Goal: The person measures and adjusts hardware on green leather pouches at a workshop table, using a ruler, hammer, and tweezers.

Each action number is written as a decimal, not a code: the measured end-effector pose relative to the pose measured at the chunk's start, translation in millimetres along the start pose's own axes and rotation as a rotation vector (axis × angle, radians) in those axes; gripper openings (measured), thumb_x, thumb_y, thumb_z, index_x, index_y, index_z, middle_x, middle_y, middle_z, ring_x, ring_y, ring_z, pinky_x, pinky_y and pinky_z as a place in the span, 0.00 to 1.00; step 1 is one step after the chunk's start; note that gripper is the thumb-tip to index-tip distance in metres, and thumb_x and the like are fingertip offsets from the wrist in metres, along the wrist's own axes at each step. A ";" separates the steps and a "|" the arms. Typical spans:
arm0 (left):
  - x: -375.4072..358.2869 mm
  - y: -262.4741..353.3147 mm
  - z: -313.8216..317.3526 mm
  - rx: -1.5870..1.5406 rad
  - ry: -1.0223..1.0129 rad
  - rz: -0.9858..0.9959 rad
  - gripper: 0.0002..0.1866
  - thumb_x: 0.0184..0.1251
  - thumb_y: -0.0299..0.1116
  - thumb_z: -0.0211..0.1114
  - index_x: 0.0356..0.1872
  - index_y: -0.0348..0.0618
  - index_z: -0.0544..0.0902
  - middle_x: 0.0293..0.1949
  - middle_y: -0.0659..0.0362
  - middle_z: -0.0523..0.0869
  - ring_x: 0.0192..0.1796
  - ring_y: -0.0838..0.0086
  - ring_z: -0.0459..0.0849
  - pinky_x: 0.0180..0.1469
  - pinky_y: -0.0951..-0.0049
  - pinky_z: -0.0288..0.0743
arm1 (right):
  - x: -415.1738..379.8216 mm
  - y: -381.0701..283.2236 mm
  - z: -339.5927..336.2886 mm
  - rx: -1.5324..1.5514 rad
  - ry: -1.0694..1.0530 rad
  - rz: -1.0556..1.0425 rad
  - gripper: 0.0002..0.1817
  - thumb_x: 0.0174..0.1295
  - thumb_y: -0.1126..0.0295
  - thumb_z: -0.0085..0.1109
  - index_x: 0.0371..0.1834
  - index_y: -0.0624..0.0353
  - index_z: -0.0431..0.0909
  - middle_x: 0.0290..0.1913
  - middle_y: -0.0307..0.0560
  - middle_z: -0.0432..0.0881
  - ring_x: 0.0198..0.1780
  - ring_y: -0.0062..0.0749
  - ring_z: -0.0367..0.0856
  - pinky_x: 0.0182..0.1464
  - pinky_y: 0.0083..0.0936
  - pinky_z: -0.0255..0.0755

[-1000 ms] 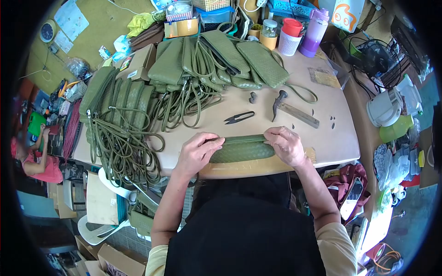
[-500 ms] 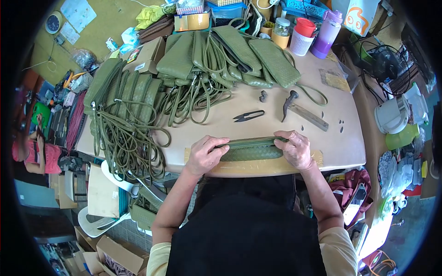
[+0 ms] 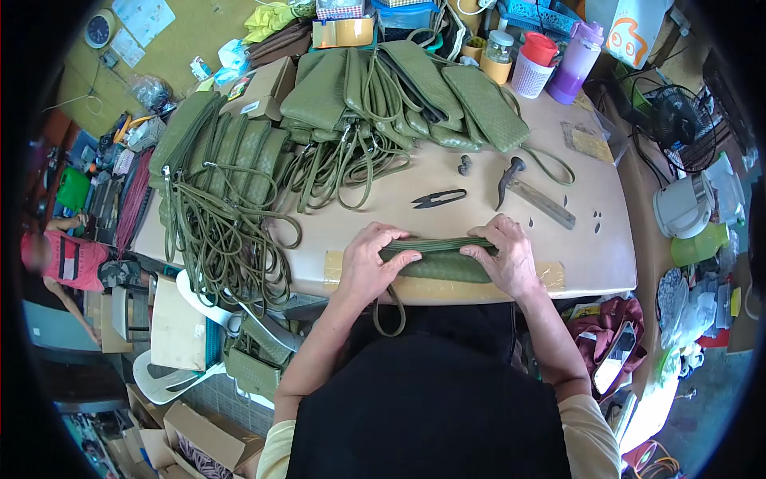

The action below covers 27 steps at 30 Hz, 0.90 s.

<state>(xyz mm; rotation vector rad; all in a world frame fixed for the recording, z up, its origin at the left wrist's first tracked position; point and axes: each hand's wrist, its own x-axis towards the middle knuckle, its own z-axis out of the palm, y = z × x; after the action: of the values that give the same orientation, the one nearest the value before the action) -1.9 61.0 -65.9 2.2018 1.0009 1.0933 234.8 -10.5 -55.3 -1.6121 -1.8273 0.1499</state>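
A green textured pouch (image 3: 447, 268) lies at the table's front edge, its layered upper edge raised toward the far side. My left hand (image 3: 372, 259) pinches the left end of that edge between thumb and fingers. At the right end, my right hand (image 3: 508, 255) grips it the same way. A green strap loop (image 3: 389, 318) hangs below my left hand, over the table edge. Beyond the hands lie black thread snips (image 3: 440, 199) and a hammer (image 3: 536, 195).
Green pouches (image 3: 319, 96) are piled at the back, with tangled straps (image 3: 231, 247) at the left. A purple bottle (image 3: 575, 64) and a red-lidded cup (image 3: 533, 65) stand back right. Another person (image 3: 76, 259) is at far left. A fan (image 3: 674, 116) stands right.
My hands have come a little closer together on the pouch edge. A strap loop now hangs below my left hand. The other person at far left shows more, with an arm extended.
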 end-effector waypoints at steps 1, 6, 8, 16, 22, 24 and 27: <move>-0.5 -4.1 -0.7 -0.081 -0.053 -0.053 0.14 0.52 0.33 0.75 0.37 0.38 0.85 0.30 0.57 0.82 0.32 0.67 0.80 0.37 0.69 0.73 | -1.1 4.3 2.9 0.047 -0.008 0.022 0.16 0.48 0.60 0.73 0.35 0.59 0.83 0.31 0.44 0.77 0.36 0.40 0.78 0.44 0.34 0.70; -3.4 1.2 -7.6 -0.109 -0.070 -0.132 0.12 0.52 0.31 0.74 0.34 0.36 0.83 0.28 0.56 0.81 0.29 0.67 0.79 0.34 0.71 0.72 | -6.7 4.5 2.8 0.181 0.022 0.097 0.13 0.47 0.65 0.74 0.32 0.60 0.83 0.29 0.43 0.75 0.34 0.38 0.76 0.42 0.33 0.69; -2.0 9.9 -12.8 -0.084 -0.058 -0.130 0.12 0.52 0.30 0.75 0.33 0.36 0.83 0.27 0.57 0.81 0.29 0.68 0.78 0.32 0.71 0.71 | -5.7 1.6 -1.4 0.174 0.065 0.043 0.12 0.47 0.67 0.74 0.31 0.60 0.83 0.29 0.43 0.75 0.34 0.38 0.75 0.41 0.32 0.68; -15.5 47.7 -12.1 -0.023 0.345 0.103 0.10 0.50 0.22 0.74 0.31 0.37 0.81 0.25 0.57 0.81 0.28 0.69 0.78 0.31 0.73 0.72 | -16.1 -41.0 -23.3 0.199 0.259 -0.039 0.28 0.52 0.67 0.73 0.52 0.65 0.69 0.44 0.59 0.73 0.40 0.42 0.76 0.43 0.33 0.70; -33.2 74.5 -5.9 -0.279 0.040 0.175 0.21 0.48 0.34 0.71 0.44 0.35 0.80 0.50 0.48 0.78 0.54 0.64 0.74 0.55 0.65 0.66 | -0.4 -82.4 -38.9 0.507 -0.054 0.160 0.16 0.61 0.75 0.57 0.51 0.68 0.69 0.38 0.58 0.81 0.38 0.52 0.83 0.41 0.39 0.76; -31.0 51.5 -1.0 -0.369 0.554 0.147 0.28 0.50 0.40 0.70 0.52 0.35 0.76 0.50 0.50 0.78 0.55 0.67 0.72 0.55 0.66 0.64 | 4.4 -73.2 -47.3 0.251 -0.152 -0.061 0.13 0.52 0.84 0.53 0.41 0.62 0.76 0.35 0.51 0.81 0.36 0.50 0.81 0.38 0.39 0.75; -11.3 58.5 -44.6 -0.224 0.387 -0.076 0.27 0.56 0.43 0.68 0.53 0.34 0.76 0.51 0.53 0.79 0.53 0.69 0.74 0.53 0.69 0.67 | 9.8 -72.1 -58.5 -0.027 -0.224 -0.183 0.14 0.47 0.82 0.53 0.38 0.59 0.77 0.30 0.46 0.78 0.34 0.44 0.80 0.37 0.36 0.75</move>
<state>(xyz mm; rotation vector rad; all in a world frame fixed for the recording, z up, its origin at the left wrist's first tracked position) -19.9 20.4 -6.3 1.7983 1.0477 1.5515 207.2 -37.9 29.6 -1.4851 -2.1456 0.2323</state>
